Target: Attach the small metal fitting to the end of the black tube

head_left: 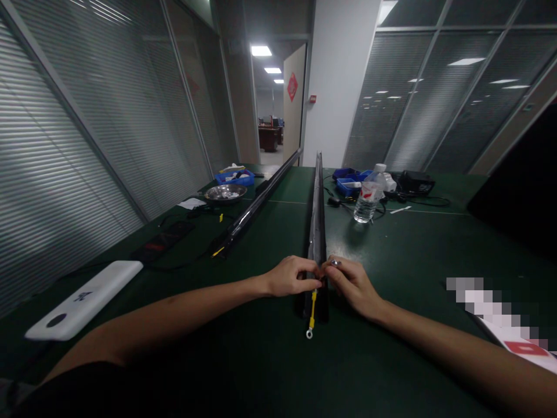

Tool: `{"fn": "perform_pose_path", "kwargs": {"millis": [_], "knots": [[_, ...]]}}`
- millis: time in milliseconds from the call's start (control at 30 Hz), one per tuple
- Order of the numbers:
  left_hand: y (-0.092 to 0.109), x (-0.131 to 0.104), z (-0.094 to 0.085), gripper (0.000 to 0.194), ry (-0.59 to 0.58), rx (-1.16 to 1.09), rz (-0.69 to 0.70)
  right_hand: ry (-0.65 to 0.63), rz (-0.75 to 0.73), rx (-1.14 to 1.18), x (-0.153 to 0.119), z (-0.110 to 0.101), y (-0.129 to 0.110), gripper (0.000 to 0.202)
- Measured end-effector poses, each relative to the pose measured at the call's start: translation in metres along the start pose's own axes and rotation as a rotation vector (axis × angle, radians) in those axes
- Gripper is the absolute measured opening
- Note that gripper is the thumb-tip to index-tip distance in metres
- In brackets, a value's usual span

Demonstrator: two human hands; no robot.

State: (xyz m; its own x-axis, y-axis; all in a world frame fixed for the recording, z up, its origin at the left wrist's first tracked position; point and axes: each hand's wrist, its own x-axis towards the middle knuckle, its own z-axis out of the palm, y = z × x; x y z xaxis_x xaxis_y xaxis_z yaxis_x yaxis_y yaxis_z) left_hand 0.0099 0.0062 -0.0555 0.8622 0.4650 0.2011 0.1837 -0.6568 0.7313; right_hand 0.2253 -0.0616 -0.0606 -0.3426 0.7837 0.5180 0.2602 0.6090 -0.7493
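Observation:
A long dark channel-shaped bar (pixel 317 220) lies on the green table (pixel 270 360), pointing away from me. At its near end my left hand (pixel 296 276) is closed, thumb and fingers pinched over the bar. My right hand (pixel 348 283) meets it from the right, its fingers bent together at the bar's edge and a ring on one finger. What the fingertips hold is hidden or too small to name. Out of the near end, below the hands, comes a yellow-sleeved wire (pixel 313 310) with a round metal ring terminal.
A second long bar (pixel 256 206) lies to the left. Beyond it are a metal bowl (pixel 225 194) and a blue tray (pixel 235 178). A white device (pixel 87 299) is at left; a water bottle (pixel 369 194), blue bins (pixel 348 186) and a black box (pixel 415 182) stand at right.

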Motion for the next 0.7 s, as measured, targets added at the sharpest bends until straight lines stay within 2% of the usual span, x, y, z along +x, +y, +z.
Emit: {"fn": "perform_pose_path", "kwargs": {"millis": [167, 367, 533, 700], "knots": [[-0.0039, 0.0001, 0.0015, 0.022, 0.031, -0.038, -0.026, 0.019, 0.012, -0.016, 0.0016, 0.001, -0.0018, 0.041], [-0.0056, 0.001, 0.0013, 0.025, 0.01, -0.054, -0.068, 0.021, 0.02, -0.027, 0.0006, 0.0018, 0.0002, 0.035], [-0.0043, 0.0002, 0.002, 0.027, 0.017, -0.065, -0.068, 0.083, 0.011, -0.031, 0.0002, 0.0018, -0.0009, 0.04], [-0.0024, -0.0006, 0.0019, 0.027, 0.018, -0.041, -0.092, 0.032, 0.018, -0.019, -0.0006, 0.002, 0.0031, 0.036]]}}
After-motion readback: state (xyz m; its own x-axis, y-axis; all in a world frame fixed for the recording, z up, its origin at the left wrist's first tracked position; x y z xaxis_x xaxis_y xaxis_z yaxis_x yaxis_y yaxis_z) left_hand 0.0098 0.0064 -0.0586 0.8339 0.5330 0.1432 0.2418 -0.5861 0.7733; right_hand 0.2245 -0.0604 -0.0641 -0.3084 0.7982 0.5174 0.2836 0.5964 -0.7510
